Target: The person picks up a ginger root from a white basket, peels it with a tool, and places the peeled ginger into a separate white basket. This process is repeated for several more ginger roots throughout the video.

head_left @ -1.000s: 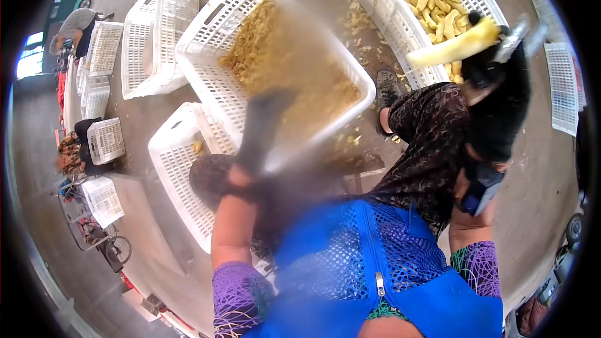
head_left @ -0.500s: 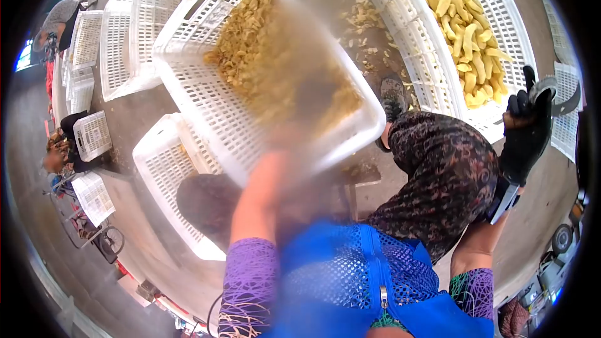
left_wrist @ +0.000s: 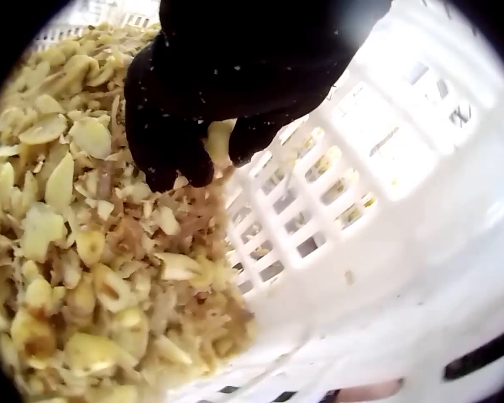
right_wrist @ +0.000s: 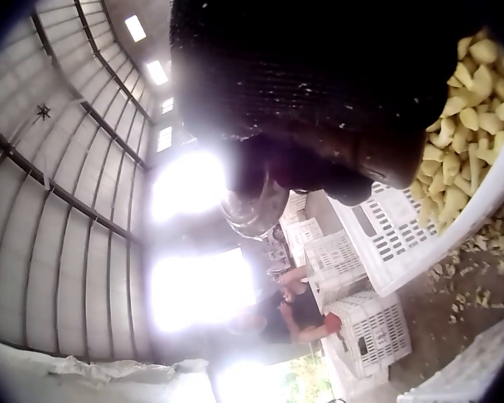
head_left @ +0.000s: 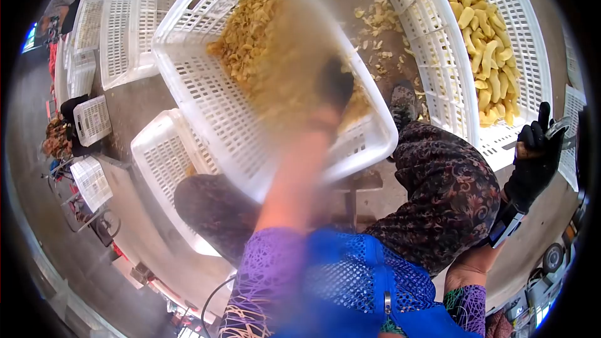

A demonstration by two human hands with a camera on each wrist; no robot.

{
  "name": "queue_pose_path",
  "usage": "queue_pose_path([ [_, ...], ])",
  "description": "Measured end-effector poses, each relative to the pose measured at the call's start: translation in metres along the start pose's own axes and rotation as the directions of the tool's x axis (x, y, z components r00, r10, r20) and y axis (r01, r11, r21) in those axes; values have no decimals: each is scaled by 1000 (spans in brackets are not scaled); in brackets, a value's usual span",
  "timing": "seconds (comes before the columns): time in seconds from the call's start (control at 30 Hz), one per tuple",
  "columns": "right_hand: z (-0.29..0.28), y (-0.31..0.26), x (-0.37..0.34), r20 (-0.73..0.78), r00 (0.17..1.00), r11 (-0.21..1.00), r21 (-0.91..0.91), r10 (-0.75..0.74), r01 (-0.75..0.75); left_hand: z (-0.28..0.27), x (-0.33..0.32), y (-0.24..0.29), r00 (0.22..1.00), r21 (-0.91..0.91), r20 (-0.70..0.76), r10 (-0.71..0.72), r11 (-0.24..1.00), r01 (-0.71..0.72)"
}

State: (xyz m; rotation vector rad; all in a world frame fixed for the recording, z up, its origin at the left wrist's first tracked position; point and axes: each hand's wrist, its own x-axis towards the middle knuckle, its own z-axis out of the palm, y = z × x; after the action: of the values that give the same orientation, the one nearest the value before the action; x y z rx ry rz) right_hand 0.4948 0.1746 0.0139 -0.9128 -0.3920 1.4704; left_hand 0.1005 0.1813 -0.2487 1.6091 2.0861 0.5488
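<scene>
My left hand (head_left: pixel 336 81), in a black glove, reaches down into a white crate (head_left: pixel 203 106) of yellowish-brown peelings (head_left: pixel 247 31); it is blurred in the head view. In the left wrist view its fingers curl down at the peelings beside the slotted wall, and a pale yellow piece (left_wrist: pixel 220 143) shows pinched between fingers and thumb. My black-gloved right hand (head_left: pixel 531 156), out at the right, grips a shiny metal tool (head_left: pixel 559 126) with a curved end. Close to this hand stands a crate (head_left: pixel 441 44) of peeled, curved yellow pieces (head_left: pixel 491 56).
Scraps (head_left: pixel 383 15) litter the floor between the two crates. Another white crate (head_left: pixel 156 144) stands by my left knee, and stacked crates (head_left: pixel 128 31) are farther left. Both my knees flank the front crate. Other people sit among crates in the background.
The long yellow piece that my right hand held has gone from it, and that hand has moved outward and down. My left hand has gone deeper into the crate of peelings, toward the right.
</scene>
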Motion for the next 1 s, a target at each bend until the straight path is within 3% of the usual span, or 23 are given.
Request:
queue_pose_path([
  [0.07, 9, -3, -7, 9, 1000, 1000, -14, -12, 12, -16, 5, -2, 971, 33, 232, -57, 998, 51],
  [0.1, 19, -5, -12, 17, 999, 998, -45, -44, 45, -38, 5, 9, 973, 28, 228, -48, 999, 42],
  [0.17, 35, -13, -22, 33, 996, 993, -78, -88, 90, -91, 0, 38, 861, -325, 470, -192, 870, 371],
  [0.2, 42, -18, -26, 77, 994, 993, -76, -84, 90, -96, -7, 32, 867, -334, 464, -181, 871, 361],
  [0.23, 50, -21, -31, 119, 990, 993, -75, -78, 87, -100, -15, 25, 953, -427, 302, -34, 889, 167],
  [0.27, 67, -19, -38, 176, 979, 983, -132, -103, 127, -115, -23, 27, 986, -483, 121, 112, 875, -40],
  [0.3, 87, -16, -46, 183, 977, 982, -132, -110, 135, -135, -30, 26, 987, -486, 112, 117, 873, -48],
  [0.37, 120, -11, -59, 156, 971, 956, -202, -184, 214, -216, -43, 64, 911, -522, 132, 391, 808, -271],
  [0.4, 122, -13, -56, 371, 925, 994, -44, -78, 102, -234, -51, 71, 910, -520, 121, 397, 806, -283],
  [0.47, 155, 3, -72, 375, 920, 992, -8, -112, 123, -264, -67, 81, 974, -769, 210, 86, 629, 110],
  [0.5, 169, 11, -77, 374, 918, 990, 24, -135, 136, -277, -73, 86, 975, -772, 199, 96, 629, 95],
  [0.53, 172, 23, -71, 473, 848, 968, 48, -239, 246, -288, -79, 89, 967, -739, 256, -19, 641, 208],
  [0.57, 187, 33, -73, 482, 846, 973, 72, -228, 221, -297, -86, 91, 941, -700, 309, -137, 637, 323],
  [0.6, 200, 43, -76, 507, 845, 981, 13, -174, 194, -307, -91, 95, 943, -705, 303, -139, 633, 320],
  [0.67, 228, 61, -87, 519, 854, 989, -110, -24, 94, -320, -101, 99, 894, -510, 316, -316, 739, 441],
  [0.7, 239, 69, -91, 503, 864, 985, -162, 26, 65, -317, -107, 84, 894, -515, 316, -318, 734, 443],
  [0.73, 247, 78, -95, 474, 876, 970, -239, 86, 34, -308, -112, 60, 984, -497, 174, -46, 858, 128],
  [0.77, 255, 85, -100, 444, 885, 952, -306, 138, 5, -306, -113, 52, 967, -432, 44, 249, 878, -206],
  [0.9, 275, 115, -105, 305, 918, 872, -483, 255, -82, -302, -112, 49, 958, -469, -94, 272, 837, -284],
  [0.93, 277, 123, -102, 271, 926, 857, -506, 262, -94, -308, -110, 53, 887, -225, -177, 426, 860, -458],
  [0.97, 278, 131, -100, 240, 935, 843, -529, 260, -98, -312, -109, 55, 786, 42, -214, 580, 809, -586],
  [1.0, 279, 139, -96, 204, 950, 821, -565, 235, -82, -311, -109, 54, 784, 40, -217, 582, 807, -589],
])
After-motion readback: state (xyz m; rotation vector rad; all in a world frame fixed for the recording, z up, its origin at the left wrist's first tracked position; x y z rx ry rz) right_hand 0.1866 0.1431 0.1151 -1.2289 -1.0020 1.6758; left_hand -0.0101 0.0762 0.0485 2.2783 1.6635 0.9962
